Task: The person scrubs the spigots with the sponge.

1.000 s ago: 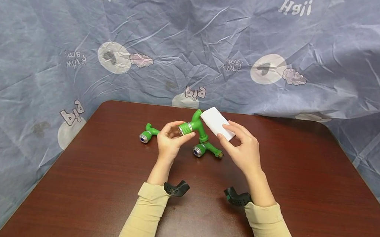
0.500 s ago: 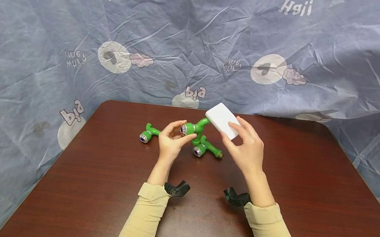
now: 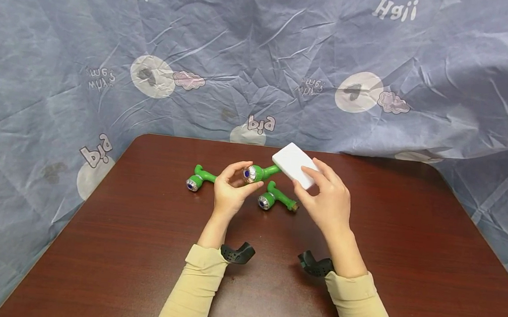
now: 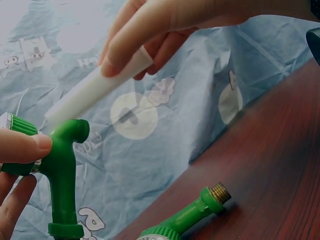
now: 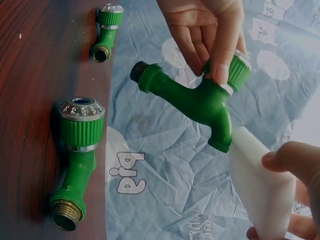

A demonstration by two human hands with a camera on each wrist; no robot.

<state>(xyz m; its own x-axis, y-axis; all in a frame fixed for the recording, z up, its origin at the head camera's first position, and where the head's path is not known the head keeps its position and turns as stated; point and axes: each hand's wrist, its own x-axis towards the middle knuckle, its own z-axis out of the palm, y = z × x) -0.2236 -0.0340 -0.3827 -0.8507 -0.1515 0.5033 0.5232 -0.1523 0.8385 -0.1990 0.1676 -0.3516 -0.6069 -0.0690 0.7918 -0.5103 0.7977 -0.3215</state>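
My left hand [image 3: 230, 189] pinches a green faucet [image 5: 200, 102] by its ribbed knob, holding it above the table. In the right wrist view its threaded inlet points up and left and its spout points down. A white sponge block [image 3: 295, 164] is pinched between the thumb and fingers of my right hand [image 3: 331, 199]. One end of the sponge meets the faucet near its spout, as both wrist views show. A second green faucet [image 3: 278, 197] lies on the table below the hands. Another green faucet [image 3: 196, 179] lies left of my left hand, partly hidden behind it.
The brown wooden table [image 3: 139, 249] spreads under both arms. A wrinkled blue printed cloth [image 3: 226, 61] hangs behind its far edge. Black wrist mounts [image 3: 237, 253] sit on the inner side of both wrists.
The faucet in my left hand has turned, so its knob end now faces the head camera more. My right hand moved the sponge up and right, then back down a little along the faucet.
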